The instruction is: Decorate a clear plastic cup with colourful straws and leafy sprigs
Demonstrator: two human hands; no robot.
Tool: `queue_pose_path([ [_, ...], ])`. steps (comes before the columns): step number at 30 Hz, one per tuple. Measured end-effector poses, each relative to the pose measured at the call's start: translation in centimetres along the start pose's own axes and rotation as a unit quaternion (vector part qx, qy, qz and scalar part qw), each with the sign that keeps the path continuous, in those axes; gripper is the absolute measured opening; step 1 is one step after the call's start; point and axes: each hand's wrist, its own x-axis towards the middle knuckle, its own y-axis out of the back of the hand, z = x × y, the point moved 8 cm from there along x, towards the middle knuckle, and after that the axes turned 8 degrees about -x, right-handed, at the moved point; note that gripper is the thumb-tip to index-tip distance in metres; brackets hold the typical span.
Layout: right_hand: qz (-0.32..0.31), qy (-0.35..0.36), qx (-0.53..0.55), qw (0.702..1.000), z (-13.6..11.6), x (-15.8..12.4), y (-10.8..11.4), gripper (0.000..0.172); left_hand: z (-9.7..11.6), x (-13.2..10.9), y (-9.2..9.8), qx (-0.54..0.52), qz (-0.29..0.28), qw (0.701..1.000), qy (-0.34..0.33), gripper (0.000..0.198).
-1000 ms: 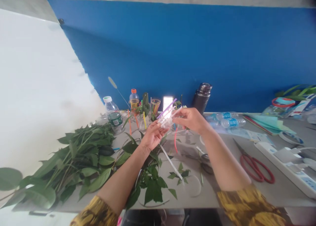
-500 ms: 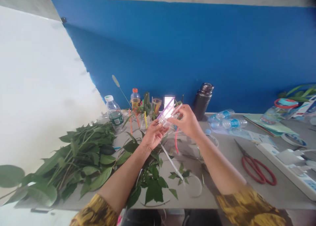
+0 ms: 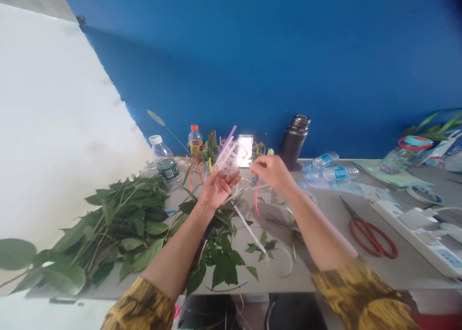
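No text can be read; the green bottle label (image 3: 168, 169) seems blurred.

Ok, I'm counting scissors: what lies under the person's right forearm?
By the left edge of the right forearm, the blades of dark scissors show on the table; their handles are mostly covered. Anything directly beneath the forearm can't be seen.

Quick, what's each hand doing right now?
Left hand: holding a clear plastic piece with a thin purple strip.
Right hand: curled; can't tell whether it holds anything.
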Motion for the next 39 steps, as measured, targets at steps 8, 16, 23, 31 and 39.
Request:
queue_pose_path([
  [8, -0.184, 0.087, -0.273, 0.94, 2.9, -1.1, -11.7, 0.028, -0.1, 0.0, 0.0, 0.015, -0.013, 1.0, 0.009, 0.037],
  [16, -0.205, 0.127, -0.264, 0.934, 3.9, -1.3, -13.3, 0.023, 0.1, -0.1, 0.0, 0.003, -0.001, 1.0, 0.015, 0.034],
  [23, -0.176, 0.136, -0.254, 0.941, 3.9, -0.6, -11.4, 0.022, 0.1, -0.1, -0.1, -0.004, 0.002, 1.0, 0.019, 0.029],
  [31, -0.214, 0.16, -0.177, 0.947, 2.5, -0.8, -10.4, 0.023, 0.2, 0.0, 0.2, -0.012, 0.015, 1.0, 0.024, 0.026],
  [39, -0.246, -0.047, -0.31, 0.917, 7.0, -1.6, -7.9, 0.03, 0.0, 0.0, 0.1, -0.016, 0.013, 1.0, 0.024, 0.025],
])
